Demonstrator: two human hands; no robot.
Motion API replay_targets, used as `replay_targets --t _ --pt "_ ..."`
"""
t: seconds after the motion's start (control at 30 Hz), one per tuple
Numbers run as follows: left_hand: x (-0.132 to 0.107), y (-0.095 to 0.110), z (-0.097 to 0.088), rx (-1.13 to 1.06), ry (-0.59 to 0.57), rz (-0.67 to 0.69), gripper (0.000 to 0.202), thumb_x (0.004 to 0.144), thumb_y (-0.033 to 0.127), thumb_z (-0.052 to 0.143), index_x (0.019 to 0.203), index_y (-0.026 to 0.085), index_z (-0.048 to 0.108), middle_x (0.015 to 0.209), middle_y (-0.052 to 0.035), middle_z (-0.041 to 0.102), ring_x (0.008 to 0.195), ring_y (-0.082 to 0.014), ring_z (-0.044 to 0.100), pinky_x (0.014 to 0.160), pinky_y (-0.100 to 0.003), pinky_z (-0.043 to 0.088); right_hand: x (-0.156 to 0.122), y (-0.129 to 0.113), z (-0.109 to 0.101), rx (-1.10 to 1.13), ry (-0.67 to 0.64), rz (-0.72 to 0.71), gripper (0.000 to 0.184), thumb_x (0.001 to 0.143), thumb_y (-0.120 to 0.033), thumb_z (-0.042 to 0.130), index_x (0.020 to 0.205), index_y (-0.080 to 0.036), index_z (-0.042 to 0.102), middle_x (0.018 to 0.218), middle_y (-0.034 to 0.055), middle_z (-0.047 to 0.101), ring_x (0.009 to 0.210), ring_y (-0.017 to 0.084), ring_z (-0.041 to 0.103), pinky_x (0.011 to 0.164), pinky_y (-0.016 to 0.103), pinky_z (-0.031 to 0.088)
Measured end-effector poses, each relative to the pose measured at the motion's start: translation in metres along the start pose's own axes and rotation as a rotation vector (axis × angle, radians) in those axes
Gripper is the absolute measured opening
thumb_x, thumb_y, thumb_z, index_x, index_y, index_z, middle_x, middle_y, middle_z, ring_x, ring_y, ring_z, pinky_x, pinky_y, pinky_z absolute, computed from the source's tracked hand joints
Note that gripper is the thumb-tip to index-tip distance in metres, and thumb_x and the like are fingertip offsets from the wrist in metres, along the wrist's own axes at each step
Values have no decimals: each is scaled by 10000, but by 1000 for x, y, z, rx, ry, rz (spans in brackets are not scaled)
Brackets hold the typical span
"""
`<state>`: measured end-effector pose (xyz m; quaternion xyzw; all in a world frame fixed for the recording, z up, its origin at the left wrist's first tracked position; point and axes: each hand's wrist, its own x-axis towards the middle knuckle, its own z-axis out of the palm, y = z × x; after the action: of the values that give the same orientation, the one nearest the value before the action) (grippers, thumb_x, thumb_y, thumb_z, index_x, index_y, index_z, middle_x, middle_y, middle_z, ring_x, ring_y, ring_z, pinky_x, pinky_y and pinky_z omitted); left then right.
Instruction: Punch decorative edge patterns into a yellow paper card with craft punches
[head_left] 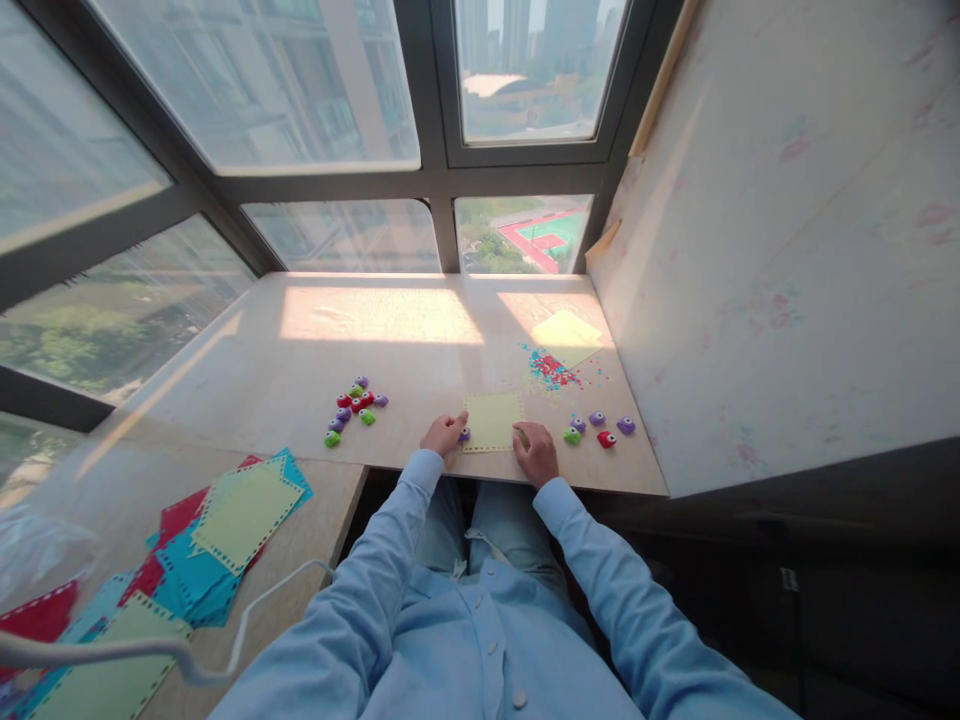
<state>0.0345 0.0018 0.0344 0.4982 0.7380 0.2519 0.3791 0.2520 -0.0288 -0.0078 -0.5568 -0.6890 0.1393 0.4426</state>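
Observation:
A pale yellow paper sheet with a row of small marks along its edges lies on the table in front of me. At its left edge, my left hand is closed, fingers curled round a small purple one-eyed craft punch. My right hand pinches the sheet's right edge; its fingertips are partly hidden. Just right of that hand sit several more one-eyed punches, among them a green one and a red one. To the left stands a cluster of similar purple, red and green punches.
Red and blue paper bits are scattered before another yellow sheet at back right. On the lower left surface lie overlapping coloured sheets, a white cable and clear plastic. Windows and a wall border the table.

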Motion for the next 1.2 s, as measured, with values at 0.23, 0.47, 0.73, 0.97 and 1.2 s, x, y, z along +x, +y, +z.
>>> replay_targets --t 0.23,0.47,0.73,0.97,1.2 --pt "-29 -18 7 30 125 130 269 711 360 700 953 243 681 635 50 587 673 -147 588 699 -266 414 -1 2 1 -16 -9 0 227 840 -202 489 951 -181 686 941 119 712 925 255 625 868 413 484" --pt "-30 -27 10 -366 251 208 361 670 485 720 875 189 699 580 40 520 561 -120 486 559 -240 386 -1 3 2 -18 -2 -4 233 828 -178 482 944 -185 685 935 115 714 915 251 625 861 404 484" --pt "-35 -23 0 -664 354 110 562 592 584 777 914 132 687 696 3 579 618 -104 503 569 -230 403 1 0 0 2 0 12 233 815 -178 485 928 -184 689 915 114 714 905 251 632 850 414 493" --pt "-58 -3 3 -670 349 61 480 682 521 728 952 136 636 882 -63 679 716 -127 604 628 -247 488 -6 -13 -16 205 98 -58 217 859 -192 469 902 -211 681 925 94 714 941 226 643 892 431 508" --pt "-87 25 45 -637 160 244 354 711 418 737 919 167 598 876 -72 697 789 -174 665 735 -310 544 -24 -54 -29 492 -81 208 243 879 -347 562 1052 -198 645 1024 92 702 909 207 662 784 351 550"
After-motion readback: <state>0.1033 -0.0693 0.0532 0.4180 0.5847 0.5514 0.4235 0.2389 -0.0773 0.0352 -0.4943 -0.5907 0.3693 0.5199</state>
